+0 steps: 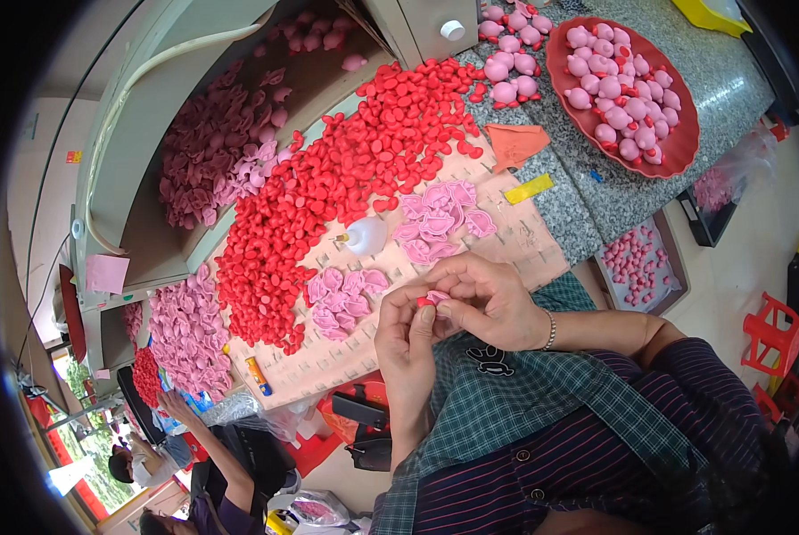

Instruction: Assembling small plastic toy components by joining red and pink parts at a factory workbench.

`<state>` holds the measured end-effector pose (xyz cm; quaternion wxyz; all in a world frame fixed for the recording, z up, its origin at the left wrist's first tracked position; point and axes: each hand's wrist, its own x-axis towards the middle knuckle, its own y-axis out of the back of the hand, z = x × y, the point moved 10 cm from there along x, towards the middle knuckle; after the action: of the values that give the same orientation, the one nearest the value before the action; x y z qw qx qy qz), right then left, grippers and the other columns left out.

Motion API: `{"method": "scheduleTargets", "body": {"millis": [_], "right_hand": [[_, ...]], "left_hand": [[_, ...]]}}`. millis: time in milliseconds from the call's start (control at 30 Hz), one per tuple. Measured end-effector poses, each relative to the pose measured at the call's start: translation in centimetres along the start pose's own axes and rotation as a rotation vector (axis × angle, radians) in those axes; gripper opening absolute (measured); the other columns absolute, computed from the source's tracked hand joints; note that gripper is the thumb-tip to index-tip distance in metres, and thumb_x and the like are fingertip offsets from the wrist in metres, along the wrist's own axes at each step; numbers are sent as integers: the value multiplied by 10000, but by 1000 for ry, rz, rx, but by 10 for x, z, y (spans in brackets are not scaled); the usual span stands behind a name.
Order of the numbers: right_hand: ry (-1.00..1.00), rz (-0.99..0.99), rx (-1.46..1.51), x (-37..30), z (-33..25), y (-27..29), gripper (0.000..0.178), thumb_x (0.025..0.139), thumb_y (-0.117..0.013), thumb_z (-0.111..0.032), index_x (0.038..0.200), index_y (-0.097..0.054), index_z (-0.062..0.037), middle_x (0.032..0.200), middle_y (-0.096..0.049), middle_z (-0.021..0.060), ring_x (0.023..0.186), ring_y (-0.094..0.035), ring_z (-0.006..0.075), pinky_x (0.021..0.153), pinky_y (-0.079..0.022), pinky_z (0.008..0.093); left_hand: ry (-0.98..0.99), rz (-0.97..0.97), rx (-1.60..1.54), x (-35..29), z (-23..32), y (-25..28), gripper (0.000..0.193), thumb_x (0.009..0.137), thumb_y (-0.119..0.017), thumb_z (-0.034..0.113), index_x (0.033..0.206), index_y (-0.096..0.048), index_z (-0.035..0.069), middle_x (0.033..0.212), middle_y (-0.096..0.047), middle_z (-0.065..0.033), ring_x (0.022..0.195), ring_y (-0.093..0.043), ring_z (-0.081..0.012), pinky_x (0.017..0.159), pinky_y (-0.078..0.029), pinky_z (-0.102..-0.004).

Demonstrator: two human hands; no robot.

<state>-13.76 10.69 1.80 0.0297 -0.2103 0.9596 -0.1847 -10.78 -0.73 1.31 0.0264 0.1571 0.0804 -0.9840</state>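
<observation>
Close in front of my body, both hands are together around a small pink and red piece [432,299]. My left hand [405,332] pinches its red part between thumb and fingers. My right hand [496,301] closes on its pink side, the fingertips hiding much of it. Just beyond lie a heap of pink curved shells [441,217] and a second shell heap [339,303]. A white squeeze bottle [366,237] with a narrow tip lies between them. Past these spreads a large pile of small red pieces [328,192].
A red scalloped dish [558,76] of round pink figures stands far right, loose pink figures [511,67] beside it. A glue-stick-like tube [258,376] and a yellow strip [529,189] lie on the board [515,241]. Left, another person's arm [217,455] reaches toward pink shells [188,334].
</observation>
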Motion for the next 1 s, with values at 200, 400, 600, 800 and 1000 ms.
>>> {"method": "scheduleTargets", "body": {"millis": [200,400,600,800,1000], "right_hand": [[-23,-22,-131,-4,-13,-5,264,934,-524,75,1195,-499,45,1072,-632,113,989,-644,130,819,-538,255],[182,-207,-339,-2,-26,-22,332,891,-598,-5,1221,-584,-41,985,-609,87,838,-616,186,773,-492,307],[459,-298,-595,-9,-47,-31,308,887,-632,-66,1194,-626,-45,958,-604,116,817,-617,238,744,-502,330],[271,-77,-363,4,-38,-4,315,863,-664,0,1175,-633,26,1028,-657,123,832,-645,173,724,-522,290],[-2,-35,171,5,2,-2,240,939,-585,-4,1174,-627,22,1016,-657,89,797,-635,102,698,-533,233]], "left_hand": [[34,22,-48,-4,2,-2,170,982,-507,11,1149,-528,-8,982,-627,-73,854,-601,-101,741,-502,-221],[19,87,-84,-12,3,17,166,963,-534,-1,1127,-550,-15,938,-629,-53,796,-583,-86,688,-469,-205],[-16,46,-150,-12,11,15,141,956,-557,20,1093,-566,-11,884,-619,-43,672,-502,-51,557,-390,-194],[-103,41,-49,-13,32,5,278,942,-558,-3,1217,-536,-38,1053,-612,-86,934,-608,-123,804,-519,-250],[-435,147,225,-20,34,11,396,849,-617,-137,1227,-524,-67,1175,-563,-146,967,-628,-177,862,-515,-282]]}}
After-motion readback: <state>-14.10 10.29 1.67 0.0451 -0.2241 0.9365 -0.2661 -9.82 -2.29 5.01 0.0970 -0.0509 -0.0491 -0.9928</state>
